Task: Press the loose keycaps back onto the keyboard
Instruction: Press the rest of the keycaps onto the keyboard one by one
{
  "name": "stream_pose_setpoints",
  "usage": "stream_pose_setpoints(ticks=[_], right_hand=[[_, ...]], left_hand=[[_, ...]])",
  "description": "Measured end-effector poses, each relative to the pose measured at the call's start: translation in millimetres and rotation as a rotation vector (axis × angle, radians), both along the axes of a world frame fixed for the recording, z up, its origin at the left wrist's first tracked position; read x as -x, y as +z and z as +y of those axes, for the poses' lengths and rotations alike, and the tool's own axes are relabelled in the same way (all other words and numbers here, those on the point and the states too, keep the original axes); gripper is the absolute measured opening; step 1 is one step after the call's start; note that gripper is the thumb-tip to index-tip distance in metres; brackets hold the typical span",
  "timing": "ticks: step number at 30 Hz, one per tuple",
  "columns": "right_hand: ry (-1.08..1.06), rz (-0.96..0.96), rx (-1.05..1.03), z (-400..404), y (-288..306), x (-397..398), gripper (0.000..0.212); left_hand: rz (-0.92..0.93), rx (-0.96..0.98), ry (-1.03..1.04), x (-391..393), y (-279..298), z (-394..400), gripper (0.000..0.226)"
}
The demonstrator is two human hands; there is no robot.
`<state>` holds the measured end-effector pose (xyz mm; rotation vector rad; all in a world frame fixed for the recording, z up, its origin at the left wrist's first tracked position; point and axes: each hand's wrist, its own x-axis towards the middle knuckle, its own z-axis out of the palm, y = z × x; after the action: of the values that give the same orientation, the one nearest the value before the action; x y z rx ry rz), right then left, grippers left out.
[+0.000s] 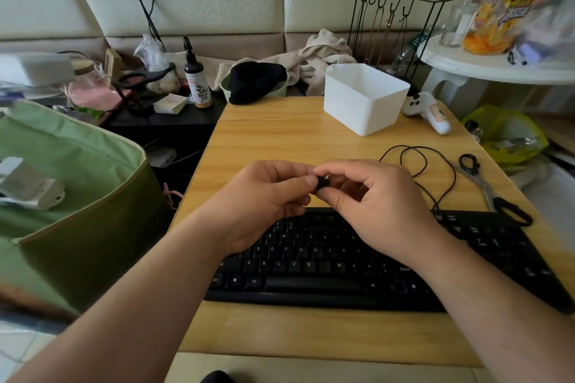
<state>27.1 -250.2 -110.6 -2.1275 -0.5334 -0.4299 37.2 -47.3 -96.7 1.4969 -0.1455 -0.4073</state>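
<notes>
A black keyboard (326, 261) lies across the near part of the wooden table (280, 140). Above its top rows, my left hand (264, 196) and my right hand (373, 199) meet fingertip to fingertip. Between them sits a small black keycap (322, 184), pinched by the thumb and fingers of both hands. The hands hide the keyboard's upper middle rows, so I cannot tell which key socket is bare.
A white plastic bin (364, 99) stands at the back right of the table. Black cord (417, 162) loops to the right, with scissors (491, 190) beside it and a white controller (431, 112) behind. A green fabric bag (71, 196) stands left of the table.
</notes>
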Motion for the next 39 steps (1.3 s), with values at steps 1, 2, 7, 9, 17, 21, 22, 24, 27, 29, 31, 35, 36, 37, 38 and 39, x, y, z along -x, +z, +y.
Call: stream_pose_setpoints(ticks=[1,2,7,9,17,21,22,24,27,29,31,35,36,37,38,39], right_hand=[[0.002,-0.013,0.016,0,0,0,0.031],[0.003,-0.032,0.032,1,1,0,0.031],[-0.034,-0.156,0.087,3,5,4,0.024],[-0.053,-0.175,0.122,3,6,5,0.020],[-0.085,-0.112,0.239,-15,13,10,0.017],[-0.126,-0.022,0.274,-52,21,18,0.018],[-0.134,0.019,0.280,-63,24,21,0.017],[-0.147,0.106,0.277,-91,27,25,0.017],[-0.188,0.260,0.244,-142,29,27,0.020],[-0.263,0.346,0.189,-183,27,28,0.020],[-0.327,0.438,0.130,-221,21,31,0.018],[-0.315,0.604,0.180,-256,4,37,0.017],[-0.302,0.615,0.208,-258,2,36,0.018],[-0.291,0.615,0.230,-260,0,34,0.018],[-0.284,0.616,0.246,-260,-1,33,0.018],[-0.278,0.619,0.253,-260,-1,31,0.018]], left_hand=[[-0.014,-0.020,0.002,0,-1,0,0.018],[-0.025,-0.037,0.004,0,-1,0,0.018],[-0.005,-0.008,0.035,0,-1,-1,0.018],[0.006,-0.012,0.047,1,-2,-1,0.020],[-0.006,-0.039,0.041,5,-3,-22,0.014],[-0.046,-0.082,0.011,8,-5,-56,0.009],[-0.073,-0.110,-0.001,9,-6,-66,0.009],[-0.143,-0.182,-0.036,11,-7,-88,0.015],[-0.320,-0.384,-0.140,18,-4,-120,0.026],[-0.436,-0.545,-0.218,20,1,-140,0.031],[-0.494,-0.656,-0.279,19,6,-158,0.032],[-0.595,-0.859,-0.352,9,5,-200,0.033],[-0.614,-0.909,-0.357,7,2,-209,0.033],[-0.628,-0.959,-0.355,4,-2,-218,0.033],[-0.637,-0.998,-0.341,2,-5,-225,0.031],[-0.638,-1.021,-0.320,1,-7,-232,0.029]])
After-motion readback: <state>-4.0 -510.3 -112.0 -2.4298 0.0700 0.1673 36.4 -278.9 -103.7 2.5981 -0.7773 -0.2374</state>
